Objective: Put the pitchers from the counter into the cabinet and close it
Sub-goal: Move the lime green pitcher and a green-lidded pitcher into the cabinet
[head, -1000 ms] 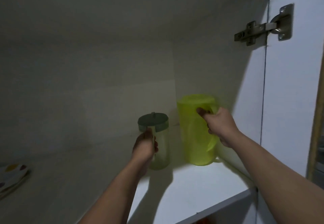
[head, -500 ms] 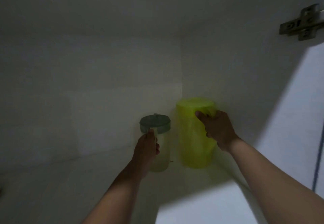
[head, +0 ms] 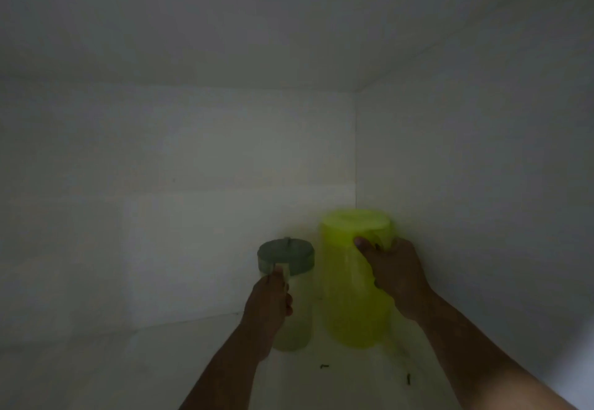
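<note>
I am looking into the dim white cabinet (head: 193,159), where both pitchers are standing upright on the shelf near the back right corner. My left hand (head: 268,300) is wrapping closed around the handle of the small clear pitcher with a grey-green lid (head: 289,281). My right hand (head: 393,273) is gripping the tall translucent yellow-green plastic pitcher (head: 350,300) just beside it, near its rim.
</note>
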